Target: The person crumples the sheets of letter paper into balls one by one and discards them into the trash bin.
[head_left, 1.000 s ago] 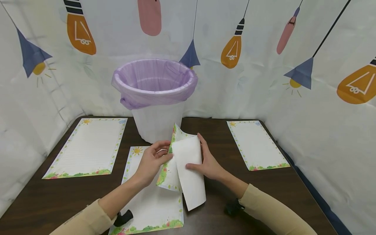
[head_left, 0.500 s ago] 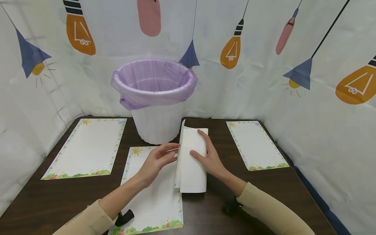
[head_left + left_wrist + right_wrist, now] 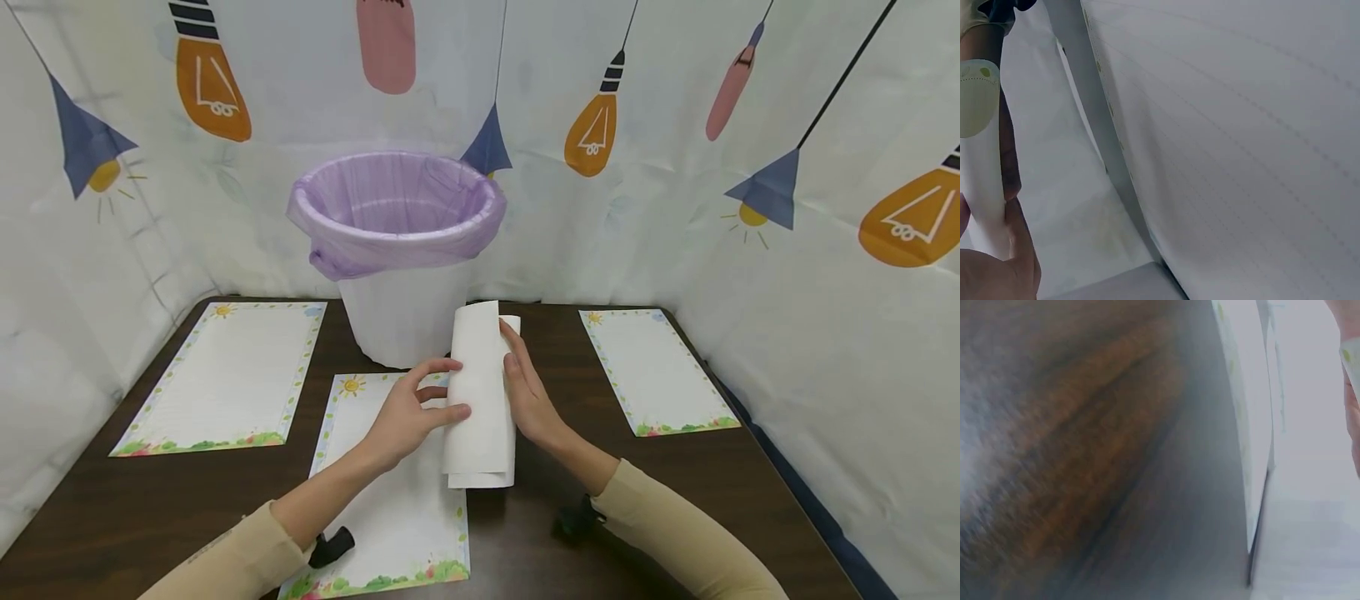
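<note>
A sheet of white stationery paper (image 3: 476, 400), folded into a narrow upright strip, stands between both hands over the middle of the table. My left hand (image 3: 408, 417) pinches its left edge, thumb on the front. My right hand (image 3: 531, 400) rests against the right side with straight fingers; some of them are hidden by the paper. In the left wrist view the folded paper (image 3: 982, 181) looks rolled, its printed green leaf border showing at one end. Beneath the left forearm lies a flat lined sheet (image 3: 390, 517) with a sun and flower border.
A white bin (image 3: 405, 308) with a purple liner (image 3: 397, 242) stands behind the hands. Flat bordered sheets lie at the left (image 3: 225, 375) and at the right (image 3: 656, 367) of the dark wooden table (image 3: 600, 533). A printed curtain (image 3: 660, 217) surrounds the table.
The paper went from loosely folded, with its printed border showing, to a narrower strip showing plain white. The left fingers came onto its left edge, and the right hand shifted to its right side.
</note>
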`<state>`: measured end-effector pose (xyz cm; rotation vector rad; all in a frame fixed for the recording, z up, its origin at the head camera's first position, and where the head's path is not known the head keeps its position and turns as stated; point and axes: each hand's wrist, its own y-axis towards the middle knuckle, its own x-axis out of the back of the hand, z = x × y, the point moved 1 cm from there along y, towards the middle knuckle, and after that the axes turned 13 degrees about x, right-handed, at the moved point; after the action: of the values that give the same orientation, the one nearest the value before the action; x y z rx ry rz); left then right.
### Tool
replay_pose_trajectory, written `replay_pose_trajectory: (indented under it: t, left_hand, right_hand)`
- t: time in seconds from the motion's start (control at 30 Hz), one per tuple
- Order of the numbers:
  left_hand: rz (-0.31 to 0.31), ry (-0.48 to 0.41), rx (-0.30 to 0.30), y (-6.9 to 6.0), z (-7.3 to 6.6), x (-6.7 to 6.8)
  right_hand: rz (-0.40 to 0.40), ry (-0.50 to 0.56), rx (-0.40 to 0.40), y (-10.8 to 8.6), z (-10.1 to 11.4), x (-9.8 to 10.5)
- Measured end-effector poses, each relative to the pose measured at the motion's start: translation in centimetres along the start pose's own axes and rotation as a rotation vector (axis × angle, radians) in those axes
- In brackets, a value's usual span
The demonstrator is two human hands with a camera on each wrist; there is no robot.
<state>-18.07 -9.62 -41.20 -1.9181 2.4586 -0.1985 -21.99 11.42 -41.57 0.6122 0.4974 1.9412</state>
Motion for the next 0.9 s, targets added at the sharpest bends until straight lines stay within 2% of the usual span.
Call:
replay_pose_trajectory:
  t: [0.17,0.37,0.47,0.57,0.63,0.77,0.9]
  left_hand:
    - [-0.021,-0.044,0.030,0.2,0.1,0.3]
    - [-0.047,-0.112,0.022,0.3,0.1,1.0]
    - [-0.063,-0.130,0.025,0.2,0.1,1.3]
    - [-0.073,-0.126,0.031,0.1,0.1,1.5]
    - [-0.065,-0.120,0.038,-0.1,0.1,1.5]
    - [-0.055,-0.106,0.036,-0.2,0.1,1.3]
    - [-0.074,-0.042,0.023,-0.2,0.2,0.9]
  right_hand:
    - [0.077,0.028,-0.012,0.0,0.2,0.5]
    - [0.237,0.168,0.142,0.1,0.2,2.1]
    - [0.345,0.189,0.162,-0.3,0.6,3.1]
    - [0.438,0.141,0.160,-0.7,1.2,3.6]
    - [0.468,0.100,0.165,-0.9,1.6,3.5]
    - [0.453,0.015,0.200,-1.0,1.8,3.1]
    - [0.441,-0.114,0.227,-1.0,1.5,2.6]
